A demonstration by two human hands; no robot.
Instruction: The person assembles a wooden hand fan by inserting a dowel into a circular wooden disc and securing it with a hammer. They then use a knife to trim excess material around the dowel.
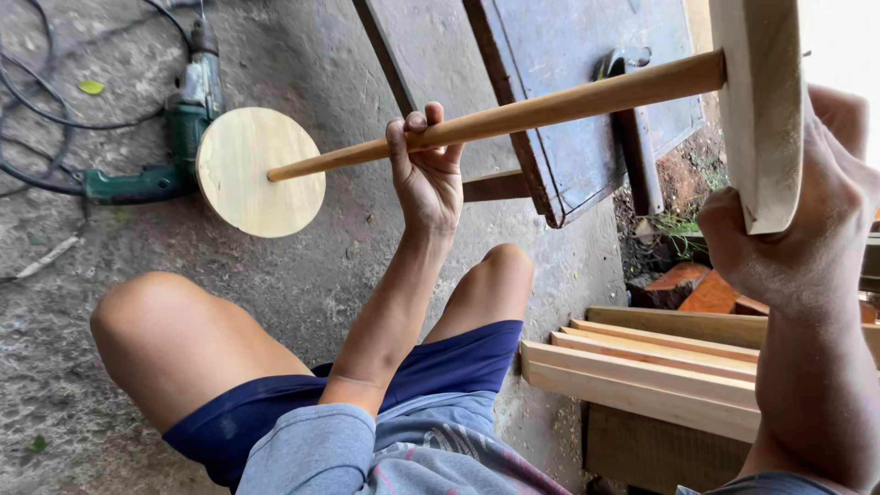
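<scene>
Left hand (426, 179), centre of frame: fingers (414, 131) wrapped from below around the wooden dowel (513, 112), closed on it roughly mid-length. Right hand (807, 220), right edge: fingers curled shut on the lower rim of the thick wooden disc (763, 101), seen edge-on at upper right. The dowel runs diagonally from that disc down to its free tip in the upper-left part of the frame; the joint end meets the disc face, though how deep it seats is hidden. A second round wooden disc (261, 171) lies flat on the concrete floor (302, 275) behind the tip, apart from it as far as I can tell. A green corded power drill (179, 137) lies touching that disc's left edge, black cable (37, 119) looping in the upper-left corner. Blue-grey board (587, 82) top centre, stacked timber strips (660, 371) lower right, bare knees below. Judgement: keep the dowel square to the held disc, support near the joint, no levering from mid-length, and sight down the rod for wobble before loading it.
</scene>
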